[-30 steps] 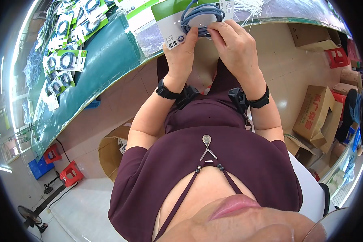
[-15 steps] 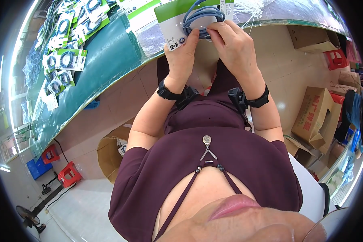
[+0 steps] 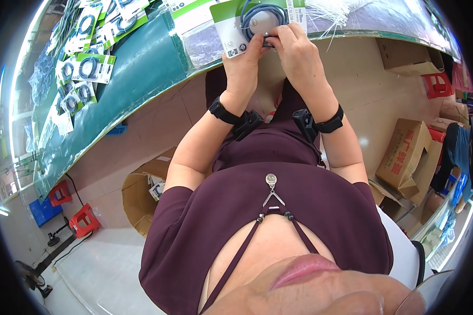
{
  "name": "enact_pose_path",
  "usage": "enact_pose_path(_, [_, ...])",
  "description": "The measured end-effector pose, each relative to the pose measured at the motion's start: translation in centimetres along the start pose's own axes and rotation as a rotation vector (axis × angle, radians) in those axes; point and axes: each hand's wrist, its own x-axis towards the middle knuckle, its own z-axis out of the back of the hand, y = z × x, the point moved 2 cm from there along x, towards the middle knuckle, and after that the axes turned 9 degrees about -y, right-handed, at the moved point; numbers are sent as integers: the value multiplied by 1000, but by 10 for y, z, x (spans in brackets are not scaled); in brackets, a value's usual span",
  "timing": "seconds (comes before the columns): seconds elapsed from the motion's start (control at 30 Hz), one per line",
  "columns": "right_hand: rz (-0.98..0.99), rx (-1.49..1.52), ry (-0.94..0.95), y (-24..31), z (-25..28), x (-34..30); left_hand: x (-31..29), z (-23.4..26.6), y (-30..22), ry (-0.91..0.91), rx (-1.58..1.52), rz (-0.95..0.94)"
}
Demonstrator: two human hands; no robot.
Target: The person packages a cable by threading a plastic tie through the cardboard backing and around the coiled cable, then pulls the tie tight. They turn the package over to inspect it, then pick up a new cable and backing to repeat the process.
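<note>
A green-and-white backing card (image 3: 227, 31) with a coiled blue cable (image 3: 245, 22) on its front is held up at the table's near edge. My left hand (image 3: 242, 72) grips the card's lower edge, its thumb pressed on the front by the bottom of the coil. The other left fingers are behind the card. My right hand (image 3: 302, 62) pinches at the bottom of the coil, thumb and fingertips close to the left thumb. What exactly lies between the right fingertips is small and partly hidden.
Several carded blue cables (image 3: 89, 67) lie piled on the green table (image 3: 136, 68) to the left. A bunch of thin white strands (image 3: 326, 18) rests at the upper right. Cardboard boxes (image 3: 404, 152) stand on the floor at right, another box (image 3: 136, 199) at left, near red stools (image 3: 84, 220).
The card has tipped and lowered slightly, and the coil now shows rounder and more open. My right fingers have shifted down and left to the coil's bottom, nearer my left thumb.
</note>
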Motion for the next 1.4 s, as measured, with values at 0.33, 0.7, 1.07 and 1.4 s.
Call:
enact_pose_path(0.33, [-47,-41,6,-3,-5,-1,6,20,16,142,301,-150])
enact_pose_path(0.7, [-671,708,-35,-64,8,-17,-13,8,-33,285,-128,262])
enact_pose_path(1.07, [-178,597,-55,-49,-30,-38,-27,6,-31,305,-48,322])
enact_pose_path(1.4, [-107,246,-165,-56,-44,-45,-26,11,-40,326,55,232])
